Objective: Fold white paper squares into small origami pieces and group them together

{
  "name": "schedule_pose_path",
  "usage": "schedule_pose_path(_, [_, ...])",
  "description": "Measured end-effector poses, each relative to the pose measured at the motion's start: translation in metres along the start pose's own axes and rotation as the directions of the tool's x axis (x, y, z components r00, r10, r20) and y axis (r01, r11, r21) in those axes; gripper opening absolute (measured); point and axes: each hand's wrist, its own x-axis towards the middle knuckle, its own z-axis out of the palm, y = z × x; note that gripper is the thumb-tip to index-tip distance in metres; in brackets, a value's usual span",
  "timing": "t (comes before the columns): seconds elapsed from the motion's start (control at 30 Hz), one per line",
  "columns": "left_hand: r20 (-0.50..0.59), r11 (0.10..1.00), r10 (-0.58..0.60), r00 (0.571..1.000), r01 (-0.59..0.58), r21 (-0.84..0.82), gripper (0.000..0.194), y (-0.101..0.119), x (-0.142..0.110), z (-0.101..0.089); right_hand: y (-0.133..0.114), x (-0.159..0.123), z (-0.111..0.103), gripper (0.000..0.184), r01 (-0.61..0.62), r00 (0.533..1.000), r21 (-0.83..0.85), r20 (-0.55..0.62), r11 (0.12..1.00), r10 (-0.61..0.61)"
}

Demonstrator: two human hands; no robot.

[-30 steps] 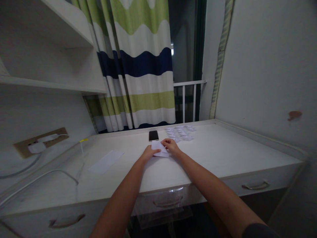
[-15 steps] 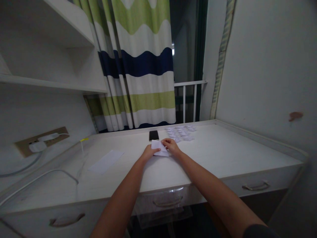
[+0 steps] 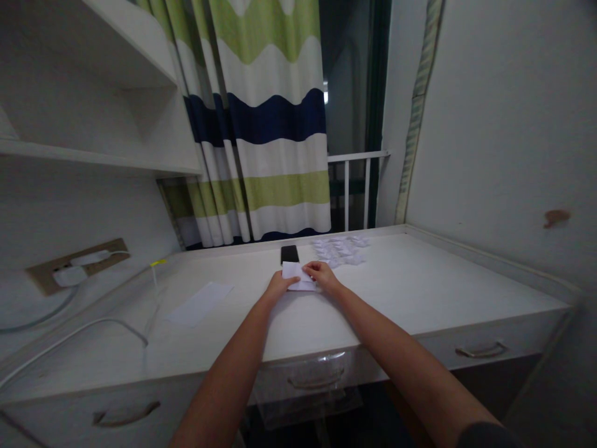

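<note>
Two bare hands work over a white desk (image 3: pixel 448 274), both on one folded white paper (image 3: pixel 292 270) near the middle, just in front of a dark phone (image 3: pixel 290 253). The left hand (image 3: pixel 278 285) grips the paper by its left side, thumb laid across the top. The right hand (image 3: pixel 323 274) pinches at its right side with bent fingers; exactly which fold they hold is too small to tell. Beyond the right hand lie rows of folded paper pieces (image 3: pixel 339 251); well apart, toward the left, a loose sheet (image 3: pixel 200 304) lies flat.
</note>
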Motion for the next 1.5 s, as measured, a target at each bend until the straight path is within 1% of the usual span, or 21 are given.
schedule_pose_path(0.1, [-0.031,1.000,0.000,1.000,0.000,-0.008,0.033,0.001,-0.001,0.000,0.000,0.000,0.000,0.029,0.018,1.000,-0.029,0.005,0.999,-0.018])
schedule_pose_path(0.27, [-0.043,1.000,-0.019,0.999,0.020,0.012,0.029,0.004,-0.002,0.001,0.001,0.000,-0.001,0.030,0.060,0.998,-0.063,-0.010,0.996,-0.061])
schedule_pose_path(0.4, [-0.077,0.999,-0.031,0.997,0.030,-0.014,0.027,0.003,0.001,0.000,0.000,-0.001,-0.001,0.030,0.055,0.998,-0.049,-0.016,0.997,-0.056])
schedule_pose_path(0.53, [-0.126,0.996,-0.066,0.990,0.058,-0.065,0.028,0.001,0.003,-0.001,0.000,-0.001,-0.001,0.030,0.041,0.999,-0.026,0.010,0.999,-0.040])
schedule_pose_path(0.6, [-0.126,0.996,-0.066,0.990,0.057,-0.074,0.029,0.001,0.003,-0.001,0.001,0.000,-0.002,0.029,0.046,0.999,-0.029,0.014,0.999,-0.046])
schedule_pose_path(0.73, [-0.124,0.997,-0.047,0.991,0.038,-0.072,0.028,0.001,0.001,-0.001,0.001,0.001,-0.002,0.027,0.056,0.998,-0.047,-0.014,0.997,-0.057])
schedule_pose_path(0.83, [-0.127,0.995,-0.053,0.990,0.042,-0.085,0.030,0.000,0.002,-0.002,-0.001,0.000,-0.002,0.027,0.047,0.999,-0.051,-0.008,0.998,-0.048])
schedule_pose_path(1.03, [-0.170,0.989,-0.076,0.982,0.053,-0.136,0.033,-0.002,0.004,-0.003,-0.003,-0.001,-0.003,0.027,0.041,0.999,-0.057,-0.014,0.998,-0.042])
schedule_pose_path(1.27, [-0.160,0.989,-0.068,0.985,0.045,-0.143,0.034,-0.004,0.004,-0.004,0.001,0.001,-0.003,0.026,0.057,0.998,-0.093,-0.027,0.994,-0.060])
schedule_pose_path(1.33, [-0.162,0.987,-0.069,0.984,0.043,-0.157,0.035,-0.005,0.005,-0.004,0.001,0.000,-0.002,0.026,0.056,0.998,-0.083,-0.015,0.995,-0.058])
schedule_pose_path(1.5, [-0.212,0.985,-0.073,0.975,0.038,-0.166,0.034,-0.007,0.008,-0.005,0.001,0.000,-0.003,0.025,0.065,0.998,-0.033,-0.016,0.997,-0.065])
